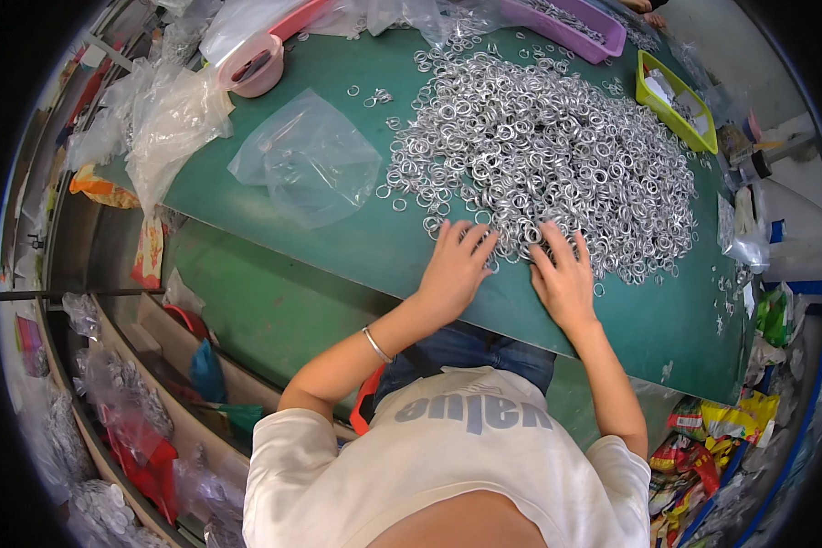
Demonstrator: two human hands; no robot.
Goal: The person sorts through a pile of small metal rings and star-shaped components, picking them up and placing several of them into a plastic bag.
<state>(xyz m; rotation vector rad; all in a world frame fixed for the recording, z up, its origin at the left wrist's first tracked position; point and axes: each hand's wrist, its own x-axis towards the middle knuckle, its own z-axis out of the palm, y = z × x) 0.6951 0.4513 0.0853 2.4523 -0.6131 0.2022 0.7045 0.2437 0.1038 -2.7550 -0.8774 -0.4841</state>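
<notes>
A big heap of silver metal rings (557,137) covers much of the green tabletop. At the heap's near edge, my left hand (457,267) has its fingers apart and bent, with the fingertips touching rings. One ring lies beside its thumb side. A short way to the right, my right hand (564,281) rests its spread fingertips on the same near edge. Neither hand shows a ring clearly gripped, though the undersides of the fingers are hidden. A flat clear plastic bag (310,160) lies left of the heap.
A pink bowl (252,68) with dark items stands at the far left, near crumpled plastic bags (169,119). Behind the heap are a purple tray (571,32) of metal pieces and a yellow-green basket (676,105). The green table's (338,247) near edge runs before me; shelves (146,365) flank it.
</notes>
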